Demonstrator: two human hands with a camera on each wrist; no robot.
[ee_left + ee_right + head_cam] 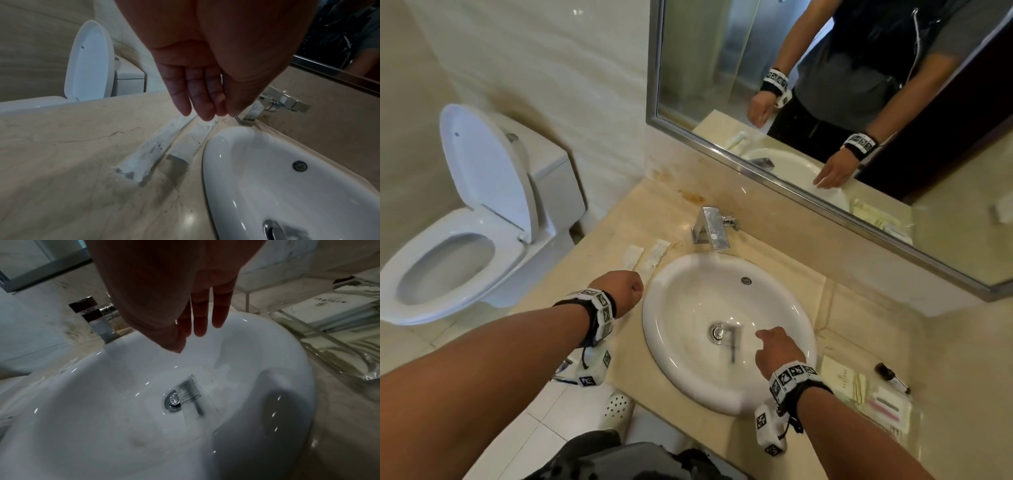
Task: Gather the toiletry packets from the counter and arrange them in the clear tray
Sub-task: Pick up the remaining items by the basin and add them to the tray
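Two long white toiletry packets (632, 257) (658, 253) lie side by side on the beige counter (599, 260), left of the sink. My left hand (625, 289) hovers just above their near ends with straight fingers (205, 112) and holds nothing. A clear packet with a dark comb (732, 339) lies in the basin beside the drain. My right hand (770, 342) hangs over the basin, fingers (199, 321) straight and empty. The clear tray (916, 416) stands right of the sink with several flat packets in it.
The white sink (654, 325) fills the middle of the counter, with a chrome faucet (712, 228) behind it. A small dark bottle (892, 377) lies by the tray. A mirror (825, 102) runs along the back wall. An open toilet (465, 240) stands to the left.
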